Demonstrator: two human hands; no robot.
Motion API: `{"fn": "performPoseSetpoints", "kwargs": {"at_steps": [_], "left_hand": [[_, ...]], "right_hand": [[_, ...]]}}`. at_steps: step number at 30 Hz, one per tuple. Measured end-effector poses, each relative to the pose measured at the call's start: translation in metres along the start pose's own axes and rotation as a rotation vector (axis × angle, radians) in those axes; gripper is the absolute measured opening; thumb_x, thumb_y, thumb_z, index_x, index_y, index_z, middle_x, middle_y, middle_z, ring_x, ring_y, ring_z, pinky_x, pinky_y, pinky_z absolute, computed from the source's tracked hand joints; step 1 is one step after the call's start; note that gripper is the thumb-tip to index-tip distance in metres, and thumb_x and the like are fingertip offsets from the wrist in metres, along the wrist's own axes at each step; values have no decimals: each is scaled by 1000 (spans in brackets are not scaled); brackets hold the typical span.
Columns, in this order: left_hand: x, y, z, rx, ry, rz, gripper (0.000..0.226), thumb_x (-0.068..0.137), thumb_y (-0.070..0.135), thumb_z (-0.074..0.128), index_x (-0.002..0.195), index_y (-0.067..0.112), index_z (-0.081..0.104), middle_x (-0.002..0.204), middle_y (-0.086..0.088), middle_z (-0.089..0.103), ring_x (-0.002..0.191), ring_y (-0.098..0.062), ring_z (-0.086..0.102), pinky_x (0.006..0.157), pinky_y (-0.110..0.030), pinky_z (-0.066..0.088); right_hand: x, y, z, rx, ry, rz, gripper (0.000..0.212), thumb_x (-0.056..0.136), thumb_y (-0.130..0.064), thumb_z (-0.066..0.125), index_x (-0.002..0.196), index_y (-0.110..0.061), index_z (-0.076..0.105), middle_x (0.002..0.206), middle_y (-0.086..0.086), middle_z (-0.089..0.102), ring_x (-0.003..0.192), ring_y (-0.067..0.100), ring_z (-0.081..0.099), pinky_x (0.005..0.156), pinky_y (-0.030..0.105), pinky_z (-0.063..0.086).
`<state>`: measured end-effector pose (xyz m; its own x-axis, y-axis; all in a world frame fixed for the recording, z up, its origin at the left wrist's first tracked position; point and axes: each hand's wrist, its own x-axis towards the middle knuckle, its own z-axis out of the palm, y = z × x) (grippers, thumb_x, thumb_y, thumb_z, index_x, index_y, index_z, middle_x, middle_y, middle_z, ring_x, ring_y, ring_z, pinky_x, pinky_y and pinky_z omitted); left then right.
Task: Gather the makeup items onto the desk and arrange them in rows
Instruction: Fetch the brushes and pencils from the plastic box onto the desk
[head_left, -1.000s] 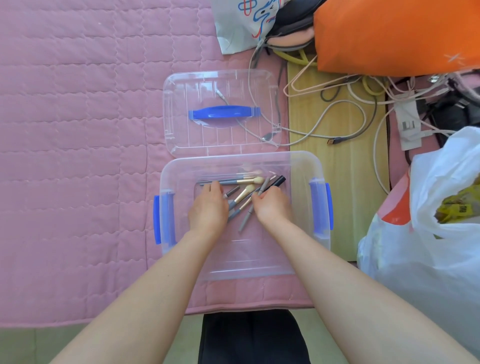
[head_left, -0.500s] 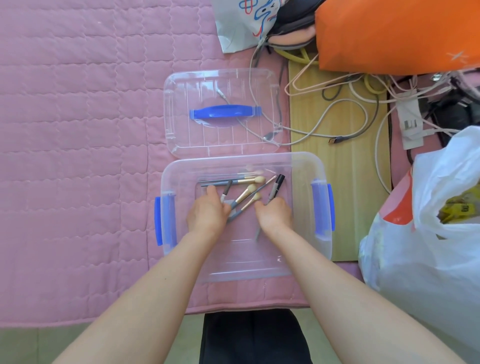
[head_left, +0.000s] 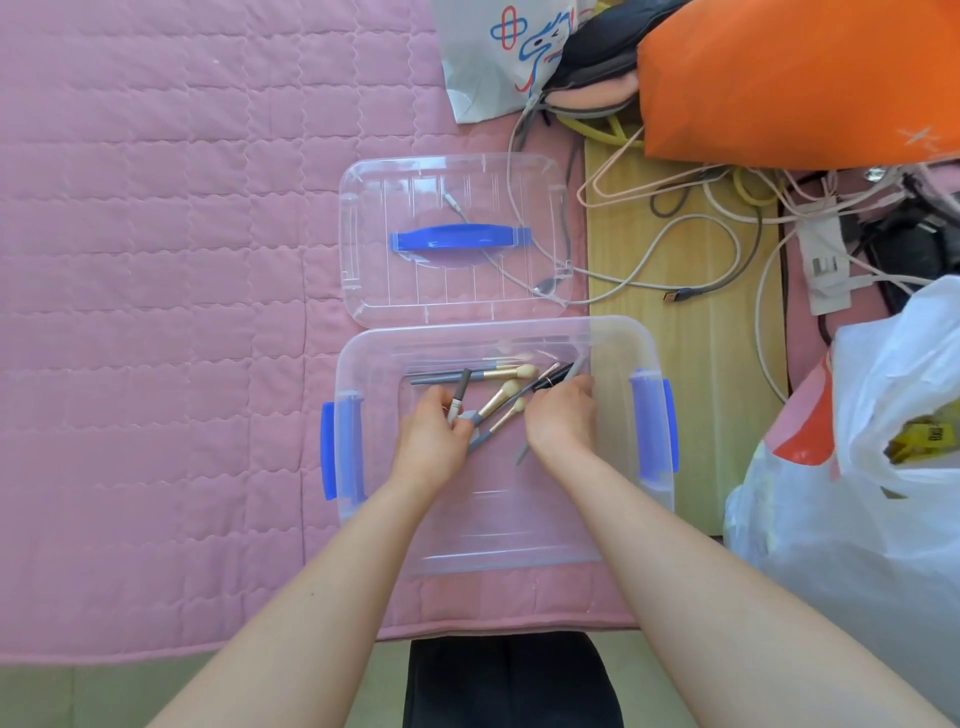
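Observation:
A clear plastic box (head_left: 613, 338) with blue side latches sits on the pink quilt. Both my hands are inside it. Several grey-handled makeup brushes with cream tips (head_left: 498, 397) lie in a loose pile on its floor. My left hand (head_left: 434, 434) pinches a dark grey pencil (head_left: 460, 389) that stands nearly upright. My right hand (head_left: 561, 418) curls round a black pen and a thin grey stick (head_left: 553, 379); their lower ends poke out below my palm.
The box's clear lid (head_left: 452, 239) with a blue handle lies just beyond the box. A wooden board (head_left: 675, 364) with tangled cables lies to the right. A white plastic bag (head_left: 857, 467) sits at right, an orange bag (head_left: 795, 73) at top right. Pink quilt (head_left: 156, 312) spreads left.
My left hand has picked the dark pencil out of the pile and tipped it up. My right hand has closed on the black pen and grey stick and shifted slightly right.

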<state>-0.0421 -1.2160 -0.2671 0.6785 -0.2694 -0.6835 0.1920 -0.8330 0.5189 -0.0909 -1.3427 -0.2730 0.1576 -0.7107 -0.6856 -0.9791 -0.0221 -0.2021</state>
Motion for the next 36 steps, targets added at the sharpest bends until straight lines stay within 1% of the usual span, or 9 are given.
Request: {"fn": "performPoseSetpoints", "kwargs": {"at_steps": [5,9,12,15,20,29,31,33,36], "left_hand": [[-3,1,2,-39,-24,-2,12,90,14,48,97,10,56,87,-3,58,87,-31,54,71,-34,43],[-6,5,2,-65,-38,22,27,97,30,42,93,7,55,79,-5,55,91,-36,55,74,-37,42],[-7,9,0,-157,-64,-8,35,101,25,30,100,1,55,90,-12,54,91,-32,49,78,-36,38],[-9,8,2,-282,-106,-74,32,100,22,26,107,4,52,92,-8,50,86,-24,43,78,-35,36],[-5,-2,7,-376,-159,-156,19,98,27,34,104,16,48,84,2,46,79,-21,43,74,-34,40],[-11,4,2,-538,-108,-266,33,89,29,65,109,4,58,72,-2,54,49,-14,59,55,-25,50],[-15,8,-2,-520,-88,-250,34,88,31,67,109,5,58,73,-2,55,44,-13,60,50,-23,48],[-20,13,-7,-500,-51,-212,32,88,32,66,105,6,58,71,-2,53,41,-10,60,44,-20,44],[-33,22,-15,-510,-37,-172,27,91,32,61,102,8,57,69,-2,52,41,-8,58,46,-20,42]], "right_hand": [[2,-2,9,28,71,33,32,102,-22,36,125,-1,32,123,23,57,110,40,57,71,34,34],[4,-6,10,66,66,63,31,101,-24,37,122,-1,33,124,24,58,111,40,57,81,38,43],[7,-9,11,96,67,69,35,100,-26,39,123,0,31,125,24,56,111,40,57,82,38,44],[7,-11,18,147,60,79,40,99,-30,40,123,0,29,127,24,54,110,40,57,82,37,43],[8,-8,17,113,21,126,37,100,-22,37,125,4,30,131,23,52,115,39,55,85,36,44],[4,12,4,60,-135,82,35,101,-17,37,128,3,32,131,21,50,117,35,52,81,31,39],[2,14,2,100,-169,46,33,99,-20,37,123,4,37,121,23,56,109,38,57,86,38,47],[-2,15,-4,152,-211,12,33,96,-22,37,117,3,43,103,19,57,97,39,61,84,48,53],[-14,16,-19,272,-296,-31,26,97,-24,39,110,-4,49,83,8,53,68,23,54,77,43,53]]}}
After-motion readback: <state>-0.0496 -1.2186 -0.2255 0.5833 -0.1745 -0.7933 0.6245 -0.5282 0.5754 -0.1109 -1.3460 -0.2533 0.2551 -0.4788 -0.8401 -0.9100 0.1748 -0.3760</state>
